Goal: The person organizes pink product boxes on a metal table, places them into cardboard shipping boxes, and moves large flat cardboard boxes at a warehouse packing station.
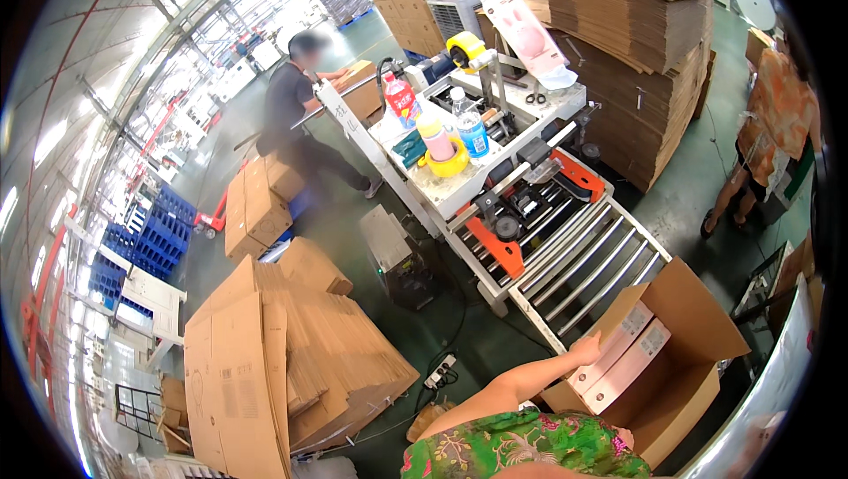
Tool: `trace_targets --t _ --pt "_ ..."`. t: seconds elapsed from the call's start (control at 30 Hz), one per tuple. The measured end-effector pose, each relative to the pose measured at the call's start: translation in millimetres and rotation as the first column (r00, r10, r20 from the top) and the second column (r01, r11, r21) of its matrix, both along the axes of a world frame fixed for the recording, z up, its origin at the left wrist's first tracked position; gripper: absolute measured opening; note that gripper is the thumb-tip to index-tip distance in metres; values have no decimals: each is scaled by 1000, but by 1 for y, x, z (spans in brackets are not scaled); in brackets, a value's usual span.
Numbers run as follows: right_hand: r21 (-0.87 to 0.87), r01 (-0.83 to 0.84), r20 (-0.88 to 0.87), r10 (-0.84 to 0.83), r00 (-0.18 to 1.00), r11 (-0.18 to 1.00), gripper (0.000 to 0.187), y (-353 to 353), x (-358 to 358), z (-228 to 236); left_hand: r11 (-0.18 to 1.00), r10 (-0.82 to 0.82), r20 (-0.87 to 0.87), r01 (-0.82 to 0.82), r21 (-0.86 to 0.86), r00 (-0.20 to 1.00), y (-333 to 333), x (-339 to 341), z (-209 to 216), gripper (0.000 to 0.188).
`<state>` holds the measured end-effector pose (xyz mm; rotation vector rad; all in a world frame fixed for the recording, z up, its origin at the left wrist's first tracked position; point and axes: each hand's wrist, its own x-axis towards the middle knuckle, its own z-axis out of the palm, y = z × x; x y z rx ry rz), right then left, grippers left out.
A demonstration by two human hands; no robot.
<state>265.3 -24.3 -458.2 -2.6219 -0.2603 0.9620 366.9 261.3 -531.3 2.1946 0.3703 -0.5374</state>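
An opened brown cardboard carton [693, 399] stands at the lower right, beside the end of a roller conveyor, with its flaps up. Two pale pink boxes [629, 351] sit side by side in its left part. My left hand [584, 351] is at the carton's left edge, right by the pink boxes, with its fingers closed over the cardboard. The left arm reaches there from a green patterned sleeve. My right hand does not show.
Rollers [592, 267] lead up to a taping machine with orange guides [496, 247]. Bottles and tape lie on the machine's top [442, 187]. Flattened cartons [238, 373] are stacked at left, more [618, 28] behind. One person [300, 117] works at far left; another [773, 117] stands at right.
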Motion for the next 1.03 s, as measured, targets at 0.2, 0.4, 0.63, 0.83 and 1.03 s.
trace_targets --t 0.2,0.4,0.63,0.83,1.03 --pt "36 -91 -27 92 995 995 38 1 -8 -2 988 -130 -21 132 78 991 4 -4 4 63" --pt "116 -2 -42 7 999 993 35 -47 -27 -23 954 -277 -34 279 106 960 -47 15 18 61" --pt "474 -134 229 25 973 870 66 -142 52 11 987 -88 68 78 143 994 -40 3 5 40" --pt "66 302 885 -196 423 951 37 -389 101 111 887 -224 -45 223 404 974 -51 6 26 67" --pt "-51 478 729 -294 618 877 69 -530 200 98 785 -463 547 36 618 698 -118 4 124 52"
